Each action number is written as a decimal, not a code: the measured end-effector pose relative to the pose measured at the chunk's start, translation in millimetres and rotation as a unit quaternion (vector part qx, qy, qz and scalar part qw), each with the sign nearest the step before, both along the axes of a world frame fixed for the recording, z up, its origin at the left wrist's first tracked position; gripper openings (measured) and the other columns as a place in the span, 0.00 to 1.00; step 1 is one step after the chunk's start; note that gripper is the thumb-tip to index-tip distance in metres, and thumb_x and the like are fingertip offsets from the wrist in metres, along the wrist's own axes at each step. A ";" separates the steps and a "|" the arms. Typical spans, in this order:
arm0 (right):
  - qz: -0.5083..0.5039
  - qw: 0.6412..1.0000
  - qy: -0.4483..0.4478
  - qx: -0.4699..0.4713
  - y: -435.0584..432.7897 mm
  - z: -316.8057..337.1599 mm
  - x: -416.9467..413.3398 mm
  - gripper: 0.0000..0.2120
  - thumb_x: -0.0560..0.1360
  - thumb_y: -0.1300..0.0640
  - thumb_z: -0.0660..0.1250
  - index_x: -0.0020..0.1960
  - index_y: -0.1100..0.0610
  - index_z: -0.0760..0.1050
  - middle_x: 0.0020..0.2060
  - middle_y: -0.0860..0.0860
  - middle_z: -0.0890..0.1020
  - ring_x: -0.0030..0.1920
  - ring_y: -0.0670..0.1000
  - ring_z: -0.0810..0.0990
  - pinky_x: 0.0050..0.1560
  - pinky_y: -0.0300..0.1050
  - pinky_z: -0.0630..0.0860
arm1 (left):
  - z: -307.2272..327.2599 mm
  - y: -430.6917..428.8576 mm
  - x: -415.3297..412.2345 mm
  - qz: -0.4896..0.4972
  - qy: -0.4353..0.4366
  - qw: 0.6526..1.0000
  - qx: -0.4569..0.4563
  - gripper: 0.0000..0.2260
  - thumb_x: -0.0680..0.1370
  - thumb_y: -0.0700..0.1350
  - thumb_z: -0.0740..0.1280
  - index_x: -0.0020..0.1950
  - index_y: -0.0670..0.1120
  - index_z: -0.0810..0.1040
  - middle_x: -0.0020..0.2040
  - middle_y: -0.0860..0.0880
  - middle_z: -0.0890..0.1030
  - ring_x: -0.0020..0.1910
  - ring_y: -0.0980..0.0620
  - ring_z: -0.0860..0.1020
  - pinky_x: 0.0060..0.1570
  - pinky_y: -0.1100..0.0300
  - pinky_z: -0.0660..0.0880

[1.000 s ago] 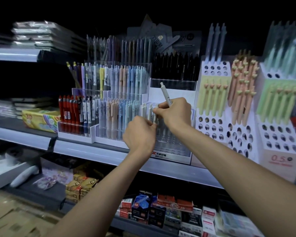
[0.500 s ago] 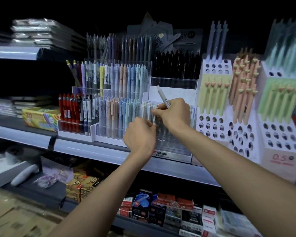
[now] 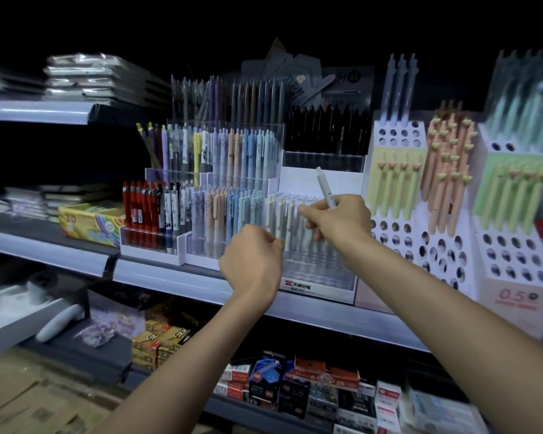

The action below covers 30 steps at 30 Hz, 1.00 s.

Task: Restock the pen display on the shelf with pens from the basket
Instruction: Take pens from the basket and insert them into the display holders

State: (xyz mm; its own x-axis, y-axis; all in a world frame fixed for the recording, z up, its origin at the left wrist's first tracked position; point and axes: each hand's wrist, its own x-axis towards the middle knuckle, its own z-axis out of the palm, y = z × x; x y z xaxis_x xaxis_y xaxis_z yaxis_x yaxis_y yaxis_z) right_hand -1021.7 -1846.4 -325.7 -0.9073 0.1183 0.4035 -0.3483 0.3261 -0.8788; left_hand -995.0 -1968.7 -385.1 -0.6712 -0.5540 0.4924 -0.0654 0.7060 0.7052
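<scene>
Right hand [image 3: 339,219] now slightly further right over the clear pen display [image 3: 320,270] on the shelf, fingers pinching a pale pen [image 3: 324,186], tilted upward. Left hand [image 3: 251,261] slightly lower, fingers curled; contents cannot be told.

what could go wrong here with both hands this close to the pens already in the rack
The right hand holds the pale grey pen tilted, so its tip could miss a slot in the clear plastic rack. The left hand sits close to the standing row of pale pens and might knock them askew.
</scene>
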 end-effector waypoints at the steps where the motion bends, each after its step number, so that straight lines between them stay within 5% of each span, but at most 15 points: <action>1: 0.011 1.000 -0.024 0.006 4.6 0.7 5.9 0.13 0.74 0.50 0.79 0.41 0.58 0.80 0.33 0.53 0.86 0.28 0.51 0.79 0.36 0.51 0.81 | 0.8 -1.6 3.9 -0.005 0.000 1.000 0.002 0.12 0.78 0.54 0.73 0.39 0.48 0.86 0.34 0.49 0.84 0.37 0.44 0.82 0.41 0.55 0.79; 5: 0.078 0.993 -0.089 0.030 15.9 0.0 26.5 0.13 0.80 0.49 0.70 0.44 0.57 0.72 0.38 0.54 0.78 0.36 0.54 0.72 0.36 0.46 0.67 | 4.8 -2.2 20.2 -0.068 -0.004 0.997 0.048 0.12 0.77 0.55 0.73 0.39 0.49 0.86 0.35 0.52 0.85 0.38 0.48 0.83 0.41 0.56 0.79; 9: 0.066 0.996 -0.051 0.015 19.3 -4.2 38.5 0.05 0.83 0.54 0.62 0.53 0.55 0.74 0.42 0.55 0.79 0.37 0.54 0.74 0.42 0.57 0.77 | 12.0 4.6 35.0 -0.213 0.014 0.961 0.173 0.08 0.78 0.50 0.74 0.41 0.49 0.87 0.34 0.56 0.84 0.37 0.56 0.81 0.45 0.55 0.78; 12: 0.066 0.998 -0.024 -0.004 19.6 -3.1 47.7 0.11 0.84 0.56 0.63 0.47 0.62 0.76 0.50 0.64 0.83 0.38 0.59 0.76 0.57 0.66 0.79 | 16.0 11.1 47.8 -0.288 0.027 0.918 0.270 0.06 0.79 0.45 0.74 0.47 0.43 0.88 0.38 0.51 0.85 0.33 0.59 0.79 0.35 0.67 0.74; 14: 0.073 0.997 -0.012 -0.011 21.6 -2.6 51.6 0.15 0.84 0.57 0.65 0.48 0.70 0.76 0.57 0.67 0.82 0.48 0.69 0.78 0.61 0.65 0.77 | 16.4 14.7 53.5 -0.314 0.029 0.904 0.288 0.06 0.79 0.45 0.74 0.51 0.43 0.88 0.43 0.49 0.87 0.34 0.60 0.80 0.32 0.72 0.72; 18: 0.107 0.992 -0.014 -0.072 27.4 -2.7 58.0 0.07 0.79 0.60 0.73 0.42 0.55 0.83 0.43 0.50 0.86 0.51 0.57 0.85 0.57 0.52 0.80 | 18.0 20.1 57.9 -0.347 0.061 0.891 0.287 0.07 0.78 0.43 0.76 0.54 0.44 0.88 0.47 0.49 0.88 0.39 0.63 0.83 0.35 0.74 0.73; 25: 0.061 0.992 -0.007 -0.109 25.4 -5.8 52.5 0.13 0.66 0.62 0.84 0.44 0.57 0.82 0.39 0.55 0.86 0.44 0.57 0.88 0.52 0.57 0.85 | 19.1 24.8 49.3 -0.345 0.091 0.896 0.265 0.05 0.75 0.44 0.78 0.44 0.43 0.88 0.39 0.48 0.87 0.42 0.55 0.86 0.45 0.63 0.80; 30: 0.051 0.997 0.047 -0.017 26.5 -1.9 44.9 0.10 0.70 0.58 0.81 0.48 0.52 0.82 0.39 0.50 0.87 0.42 0.51 0.87 0.52 0.56 0.84 | 18.3 21.3 38.2 -0.348 0.089 0.898 0.255 0.08 0.78 0.44 0.76 0.38 0.49 0.86 0.42 0.36 0.85 0.38 0.50 0.80 0.44 0.56 0.77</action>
